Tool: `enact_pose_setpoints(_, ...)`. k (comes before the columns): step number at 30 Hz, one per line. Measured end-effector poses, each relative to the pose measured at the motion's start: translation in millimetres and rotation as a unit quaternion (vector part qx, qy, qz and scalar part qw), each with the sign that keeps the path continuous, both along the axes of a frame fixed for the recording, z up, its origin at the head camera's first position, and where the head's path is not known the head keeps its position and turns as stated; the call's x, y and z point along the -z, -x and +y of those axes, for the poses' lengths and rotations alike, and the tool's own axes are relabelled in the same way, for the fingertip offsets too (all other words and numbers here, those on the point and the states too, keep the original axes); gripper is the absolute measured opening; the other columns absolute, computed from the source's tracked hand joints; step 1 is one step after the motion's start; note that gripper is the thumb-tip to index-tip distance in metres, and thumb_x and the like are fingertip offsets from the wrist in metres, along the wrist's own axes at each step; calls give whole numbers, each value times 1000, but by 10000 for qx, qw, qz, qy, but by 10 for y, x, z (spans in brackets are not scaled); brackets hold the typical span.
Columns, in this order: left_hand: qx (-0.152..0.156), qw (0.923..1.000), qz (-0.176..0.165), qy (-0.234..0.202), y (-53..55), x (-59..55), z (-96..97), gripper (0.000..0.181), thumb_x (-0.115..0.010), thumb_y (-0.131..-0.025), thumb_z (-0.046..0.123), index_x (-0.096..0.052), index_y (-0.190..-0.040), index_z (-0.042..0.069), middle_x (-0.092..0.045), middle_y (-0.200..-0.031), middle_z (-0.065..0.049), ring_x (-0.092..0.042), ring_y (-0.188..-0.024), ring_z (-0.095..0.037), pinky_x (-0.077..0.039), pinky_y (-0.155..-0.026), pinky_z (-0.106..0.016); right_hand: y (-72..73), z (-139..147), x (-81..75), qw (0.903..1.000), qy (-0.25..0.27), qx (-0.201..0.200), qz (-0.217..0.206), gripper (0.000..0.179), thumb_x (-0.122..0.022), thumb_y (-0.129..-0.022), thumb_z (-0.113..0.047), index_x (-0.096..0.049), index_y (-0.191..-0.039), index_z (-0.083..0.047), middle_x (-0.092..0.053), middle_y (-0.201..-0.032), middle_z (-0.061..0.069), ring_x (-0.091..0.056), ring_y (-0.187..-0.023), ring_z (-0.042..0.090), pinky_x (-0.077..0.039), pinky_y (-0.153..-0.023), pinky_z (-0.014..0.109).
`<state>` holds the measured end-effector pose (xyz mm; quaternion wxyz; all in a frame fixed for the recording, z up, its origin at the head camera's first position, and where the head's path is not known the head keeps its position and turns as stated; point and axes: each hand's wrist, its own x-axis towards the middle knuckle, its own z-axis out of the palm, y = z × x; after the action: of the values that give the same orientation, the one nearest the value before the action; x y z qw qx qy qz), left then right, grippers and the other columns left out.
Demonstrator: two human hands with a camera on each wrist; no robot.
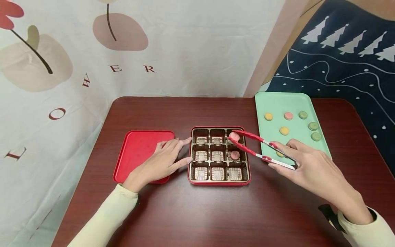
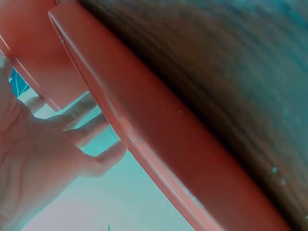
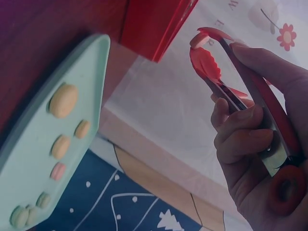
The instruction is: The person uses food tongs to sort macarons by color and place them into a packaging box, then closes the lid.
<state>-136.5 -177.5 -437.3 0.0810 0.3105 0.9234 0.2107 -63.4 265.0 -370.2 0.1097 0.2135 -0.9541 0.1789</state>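
My right hand grips red-tipped metal tongs, fingers curled round the arms. Between the tong tips is a pink macaron, over the back right compartment of a red box. The box has a gold insert of several square compartments. A second pink macaron lies in the middle right compartment. Extended and spread, the fingers of my left hand touch the box's left side. The left hand reaches over a red lid, which lies flat left of the box.
A mint green tray at the right holds several macarons: yellow, pink and green. The right hand and tongs partly cover its near end. Brown tabletop surrounds everything; a printed white cloth hangs behind.
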Motion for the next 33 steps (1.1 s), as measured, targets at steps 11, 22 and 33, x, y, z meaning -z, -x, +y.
enact_pose_setpoints(11, 5, 10000, 20, -43, -11, 4, -2, 70, -61, -110, 53, -42, -165, 14, -50, -160, -6, -47, -144, -27, -29, -111, -59, -27, -109, 66, 9995, 108, -303, 16, 85, -48, -98, -82, -78, -137, -12, -62, -102, -4, -49, -68, 6, -39, -49, 23)
enact_pose_setpoints(22, 4, 10000, -21, -54, -13, -19, 12, 71, -61, -110, 52, -41, -166, 12, -54, -153, -10, -46, -145, -32, -27, -114, -62, -71, -187, 68, 9990, 64, -427, -153, 61, -92, -87, -49, -79, -136, -13, -59, -101, -6, -43, -63, 1, -35, -47, 22)
enact_pose_setpoints(33, -36, 10000, -17, -11, -17, -21, 15, 72, -62, -110, 52, -41, -166, 13, -56, -150, -11, -48, -143, -30, -28, -113, -61, -94, -277, 85, 9983, 21, -505, -290, 65, -99, -78, -30, -79, -137, -12, -58, -100, -5, -40, -60, -1, -33, -46, 22)
